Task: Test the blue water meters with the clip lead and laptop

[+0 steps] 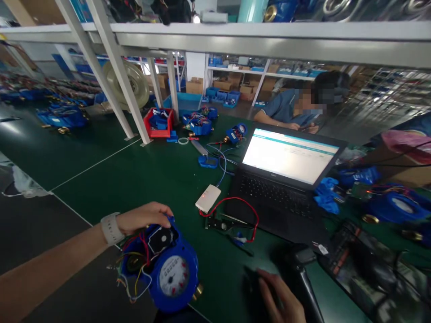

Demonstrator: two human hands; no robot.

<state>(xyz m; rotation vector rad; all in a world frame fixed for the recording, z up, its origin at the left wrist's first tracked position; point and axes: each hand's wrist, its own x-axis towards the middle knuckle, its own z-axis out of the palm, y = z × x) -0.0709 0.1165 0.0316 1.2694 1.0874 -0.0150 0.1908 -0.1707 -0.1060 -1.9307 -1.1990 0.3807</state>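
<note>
My left hand [150, 217] is closed on the upper rim of a blue water meter [188, 260], near the table's front edge. The meter has a round white dial with red pointers, a brass fitting at its lower right, and an open housing with a black part and loose coloured wires. At the bottom of the view my right hand [283, 298] is blurred, its fingers stretched out low over the table, with a dark patch or shadow beside the fingertips. Just right of it stands a black handheld scanner [305, 269]. I see nothing held in the right hand.
A laptop [276, 193] stands open at centre right. Before it lie a small white box [208, 198] and a red wire [247, 204]. A red bin [159, 123], more blue meters [200, 123] and shelf posts stand behind. A person [289, 107] sits opposite.
</note>
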